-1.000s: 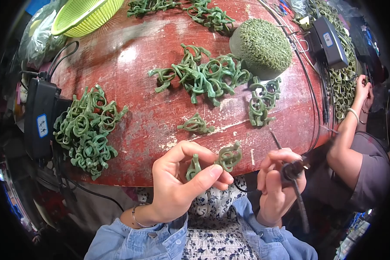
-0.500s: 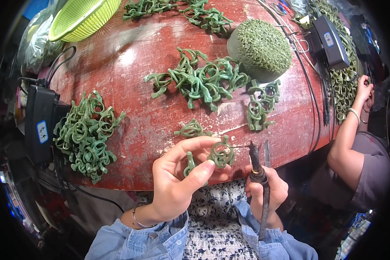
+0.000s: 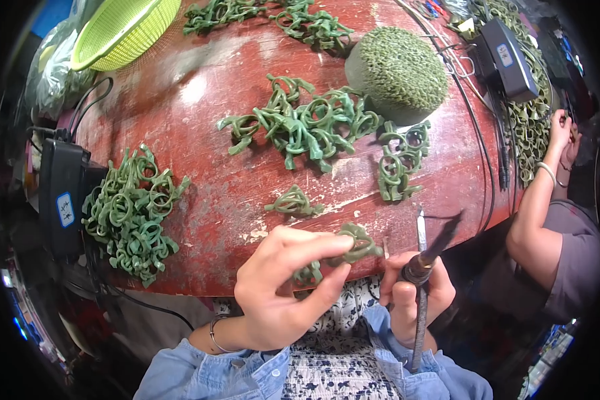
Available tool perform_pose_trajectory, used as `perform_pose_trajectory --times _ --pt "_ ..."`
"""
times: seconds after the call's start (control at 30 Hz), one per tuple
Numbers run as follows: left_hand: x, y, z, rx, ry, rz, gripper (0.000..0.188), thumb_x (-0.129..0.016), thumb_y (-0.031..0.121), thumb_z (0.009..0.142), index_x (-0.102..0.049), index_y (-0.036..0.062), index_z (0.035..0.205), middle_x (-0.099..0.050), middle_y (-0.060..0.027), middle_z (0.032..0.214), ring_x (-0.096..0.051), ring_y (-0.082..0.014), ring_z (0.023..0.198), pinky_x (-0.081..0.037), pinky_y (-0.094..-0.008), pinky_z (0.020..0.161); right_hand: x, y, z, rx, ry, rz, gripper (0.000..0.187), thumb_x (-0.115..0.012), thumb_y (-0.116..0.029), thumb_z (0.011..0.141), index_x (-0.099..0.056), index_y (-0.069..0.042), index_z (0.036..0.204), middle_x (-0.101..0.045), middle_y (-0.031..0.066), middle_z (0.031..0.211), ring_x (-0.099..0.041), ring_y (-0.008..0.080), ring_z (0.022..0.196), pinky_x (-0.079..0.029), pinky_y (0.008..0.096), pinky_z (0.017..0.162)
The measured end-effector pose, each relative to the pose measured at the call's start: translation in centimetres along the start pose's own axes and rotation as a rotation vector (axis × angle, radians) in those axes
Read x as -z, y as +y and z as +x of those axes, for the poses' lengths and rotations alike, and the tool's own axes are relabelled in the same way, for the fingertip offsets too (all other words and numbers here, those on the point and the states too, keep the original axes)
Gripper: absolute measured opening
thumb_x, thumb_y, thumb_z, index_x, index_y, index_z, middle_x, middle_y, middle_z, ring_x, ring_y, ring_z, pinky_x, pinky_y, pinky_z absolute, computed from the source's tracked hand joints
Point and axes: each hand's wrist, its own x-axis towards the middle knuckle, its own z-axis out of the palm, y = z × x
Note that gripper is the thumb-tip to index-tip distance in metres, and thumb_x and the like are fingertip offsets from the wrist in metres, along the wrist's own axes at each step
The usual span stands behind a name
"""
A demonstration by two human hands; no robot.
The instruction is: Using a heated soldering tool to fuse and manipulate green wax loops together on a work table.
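Observation:
My left hand (image 3: 283, 287) pinches a green wax ring (image 3: 361, 245) between thumb and fingertips, just above the table's near edge. Another green wax piece (image 3: 308, 273) shows below, by the curled fingers. In my right hand (image 3: 420, 297) is a wax pen (image 3: 418, 272), its dark tip tilted up to the right, away from the ring, and its cord running down over the wrist. A slim silver tool (image 3: 421, 230) rises behind the pen; whether I hold it is unclear. One small bunch of green wax rings (image 3: 295, 201) lies just beyond my left hand.
Piles of green wax rings sit at left (image 3: 132, 213), centre (image 3: 307, 123) and right (image 3: 401, 163) on the red table (image 3: 213, 227). Beyond stand a round block with a rough green top (image 3: 400, 70) and a yellow-green basket (image 3: 123, 33). Black boxes (image 3: 63, 193) with cables flank the table; a co-worker's arm (image 3: 537, 200) is at right.
The wax ring has turned in my left fingers and sits slightly lower and to the right. My right hand has moved right, swinging the pen's tip away from the ring.

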Motion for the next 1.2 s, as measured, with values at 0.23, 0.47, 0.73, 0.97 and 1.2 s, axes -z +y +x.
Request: perform_pose_trajectory --times 0.23,0.47,0.73,0.97,1.2 --pt "0.2 -0.4 -0.9 -0.379 -0.072 0.241 0.030 -0.067 -0.005 0.067 -0.059 0.0061 0.093 -0.045 -0.0099 0.090 -0.059 -0.0263 0.076 -0.052 -0.0335 0.067 -1.8 -3.0 0.9 -0.153 -0.065 0.349 0.027 -0.071 0.005 0.065 -0.057 0.003 0.087 -0.058 0.0030 0.071 -0.051 0.0044 0.060 -0.040 0.0182 0.052" --pt "-0.2 0.0 -1.0 -0.462 -0.067 0.232 0.039 -0.068 -0.011 0.060 -0.064 0.0033 0.096 -0.045 -0.0089 0.096 -0.055 -0.0241 0.087 -0.051 -0.0309 0.074 -1.6 -3.6 0.6 -0.196 -0.047 0.354 0.022 -0.069 0.004 0.068 -0.057 0.003 0.087 -0.060 0.0046 0.075 -0.053 0.0045 0.062 -0.041 0.0178 0.054" --pt "0.3 0.3 -0.8 -0.503 -0.132 0.316 0.036 -0.069 -0.007 0.061 -0.063 0.0083 0.092 -0.044 -0.0090 0.094 -0.056 -0.0260 0.084 -0.051 -0.0329 0.072 -1.9 -3.1 0.6 -0.150 -0.017 0.435 0.018 -0.064 0.005 0.073 -0.058 0.003 0.089 -0.057 0.0025 0.063 -0.047 0.0022 0.050 -0.033 0.0166 0.043" --pt "0.2 0.3 -1.2 -0.376 -0.132 0.310 0.029 -0.068 -0.004 0.064 -0.062 0.0118 0.087 -0.043 -0.0092 0.092 -0.058 -0.0291 0.083 -0.052 -0.0364 0.073 -1.7 -2.6 0.3 -0.033 -0.029 0.367 0.017 -0.064 0.005 0.073 -0.058 0.004 0.089 -0.057 0.0031 0.062 -0.047 0.0025 0.047 -0.032 0.0168 0.040" --pt "-0.5 0.3 -1.2 -0.297 -0.022 0.028 0.035 -0.068 -0.010 0.063 -0.060 0.0002 0.096 -0.049 -0.0123 0.096 -0.057 -0.0239 0.087 -0.051 -0.0299 0.074 -2.1 -3.0 0.5 -0.104 0.022 0.427 0.013 -0.062 0.005 0.075 -0.058 0.005 0.087 -0.056 0.0043 0.061 -0.046 0.0033 0.045 -0.032 0.0169 0.039"
